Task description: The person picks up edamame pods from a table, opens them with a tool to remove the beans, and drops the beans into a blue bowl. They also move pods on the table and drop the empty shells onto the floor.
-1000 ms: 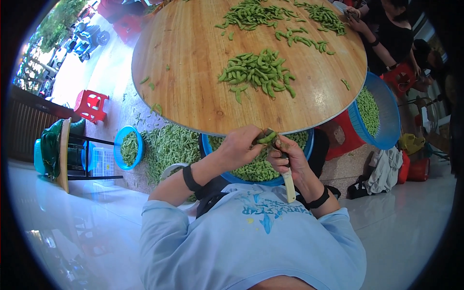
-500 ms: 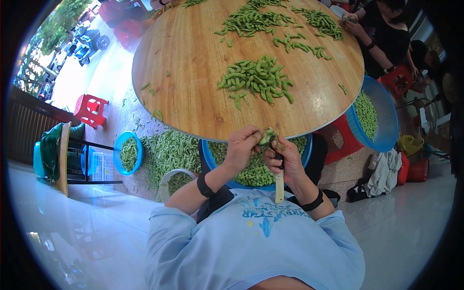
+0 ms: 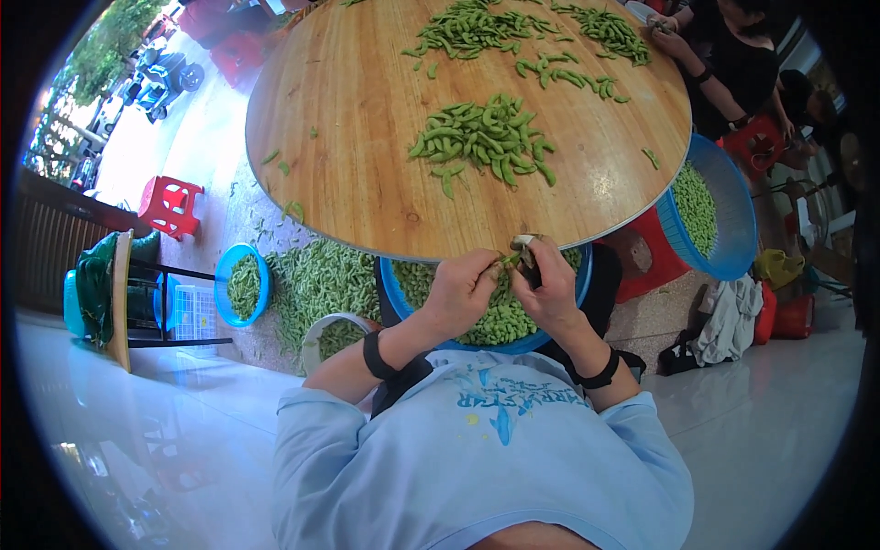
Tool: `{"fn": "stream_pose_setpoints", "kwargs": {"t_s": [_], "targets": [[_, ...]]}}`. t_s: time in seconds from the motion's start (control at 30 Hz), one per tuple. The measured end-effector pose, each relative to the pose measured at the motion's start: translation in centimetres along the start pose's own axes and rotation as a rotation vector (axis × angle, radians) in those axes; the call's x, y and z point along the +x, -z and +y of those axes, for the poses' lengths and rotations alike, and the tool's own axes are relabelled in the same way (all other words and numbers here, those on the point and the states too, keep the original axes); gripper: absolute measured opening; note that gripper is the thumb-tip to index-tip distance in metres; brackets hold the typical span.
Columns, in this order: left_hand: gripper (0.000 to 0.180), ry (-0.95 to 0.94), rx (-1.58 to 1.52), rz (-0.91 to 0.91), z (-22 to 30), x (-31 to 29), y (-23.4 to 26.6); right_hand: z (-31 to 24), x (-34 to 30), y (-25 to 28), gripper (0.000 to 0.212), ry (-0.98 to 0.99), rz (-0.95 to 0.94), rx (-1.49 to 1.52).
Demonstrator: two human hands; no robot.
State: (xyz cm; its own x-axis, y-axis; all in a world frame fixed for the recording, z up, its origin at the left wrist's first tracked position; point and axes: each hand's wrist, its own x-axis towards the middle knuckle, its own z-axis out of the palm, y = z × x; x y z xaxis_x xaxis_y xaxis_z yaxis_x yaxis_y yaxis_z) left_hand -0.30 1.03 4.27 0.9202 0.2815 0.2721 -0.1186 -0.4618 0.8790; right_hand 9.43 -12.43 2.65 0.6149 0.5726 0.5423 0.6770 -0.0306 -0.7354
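Just off the near edge of the round wooden table [image 3: 339, 137], my two hands meet at the fingertips. My left hand [image 3: 463, 291] is closed, pinching a green bean pod [image 3: 509, 261]. Closed beside it, my right hand [image 3: 548, 291] presses thumb and fingers near the same pod. A whitish end of the cream-handled tool [image 3: 522, 241] shows above its index finger; the rest is hidden by the hand. Below both hands sits a blue tub [image 3: 389, 293] of shelled green beans [image 3: 500, 323]. A pile of whole pods [image 3: 483, 137] lies on the table ahead.
Farther piles of pods [image 3: 472, 29] lie across the table. At right stand a blue basin [image 3: 733, 243] of beans and a red stool [image 3: 646, 257]. Pods cover the floor [image 3: 321, 275] at left, near a white bucket [image 3: 312, 353] and blue basin [image 3: 266, 293]. Another person [image 3: 733, 64] sits far right.
The cream handle that hung below my right hand no longer shows there; a whitish end now appears above it. The larger green piece between my hands has given way to a smaller pod.
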Motion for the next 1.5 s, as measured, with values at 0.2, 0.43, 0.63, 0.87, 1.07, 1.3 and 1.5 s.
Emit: {"fn": "stream_pose_setpoints", "kwargs": {"t_s": [0.2, 0.43, 0.63, 0.87, 1.07, 1.3, 1.5], "targets": [[0.011, -0.047, -0.017, -0.017, 0.5, -1.3, -0.7, 1.9, -1.1, 0.4, 0.031, -0.078, -0.078, 0.042], [0.010, 0.188, -0.083, -0.069, 0.4, -0.9, 0.4, 0.7, -1.0, 0.8, 0.024, -0.231, -0.155, 0.200], [0.011, -0.034, -0.010, -0.096, -0.4, -1.3, -0.3, 2.1, -1.3, 0.3, 0.025, -0.074, -0.158, 0.023], [0.012, 0.312, -0.210, -0.161, -0.8, -1.3, -0.1, 0.0, -1.3, 1.3, 0.018, -0.481, -0.238, 0.510], [0.013, 0.308, -0.331, -0.112, -1.4, -2.1, -1.4, -1.0, -1.6, 1.5, 0.017, -0.108, -0.246, 0.172], [0.013, 0.133, -0.113, -0.036, -1.6, -2.8, -3.2, -0.9, -2.8, 1.5, 0.024, -0.032, -0.353, 0.067], [0.011, 0.152, -0.118, -0.054, -2.7, -2.6, -4.1, -0.4, -3.6, 1.1, 0.024, -0.027, -0.338, 0.034]]}}
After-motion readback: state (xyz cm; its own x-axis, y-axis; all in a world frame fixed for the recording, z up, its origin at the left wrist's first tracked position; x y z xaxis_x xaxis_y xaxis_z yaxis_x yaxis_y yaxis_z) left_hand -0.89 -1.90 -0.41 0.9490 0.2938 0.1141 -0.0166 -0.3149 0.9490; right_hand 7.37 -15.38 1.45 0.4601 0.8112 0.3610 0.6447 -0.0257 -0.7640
